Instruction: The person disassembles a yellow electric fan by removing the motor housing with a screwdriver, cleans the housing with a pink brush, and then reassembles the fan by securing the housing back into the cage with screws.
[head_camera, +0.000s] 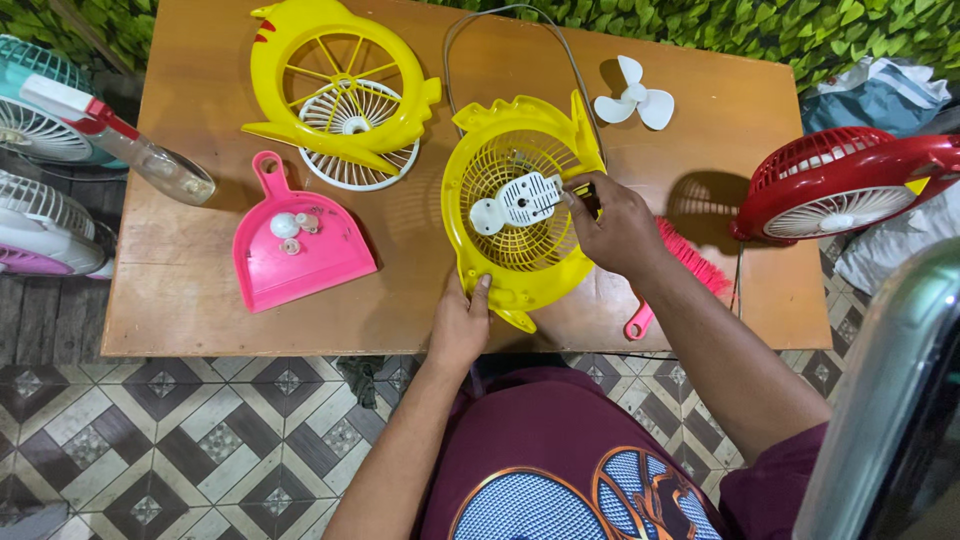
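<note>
A yellow fan housing (500, 255) with a round grille lies on the wooden table (190, 300), a white motor part (515, 200) at its centre. My left hand (460, 325) grips the housing's near rim. My right hand (615, 225) holds a small screwdriver (588, 195) with a black and yellow handle, its tip at the white motor part. A grey cable (500, 20) loops away from the housing toward the table's far edge.
A second yellow fan frame (275, 60) over a white grille, a pink dustpan (300, 250) holding small white parts, a white propeller blade (635, 98), a pink brush (690, 265), a red fan (845, 185) at right, a spray bottle (120, 140) and more fans at left.
</note>
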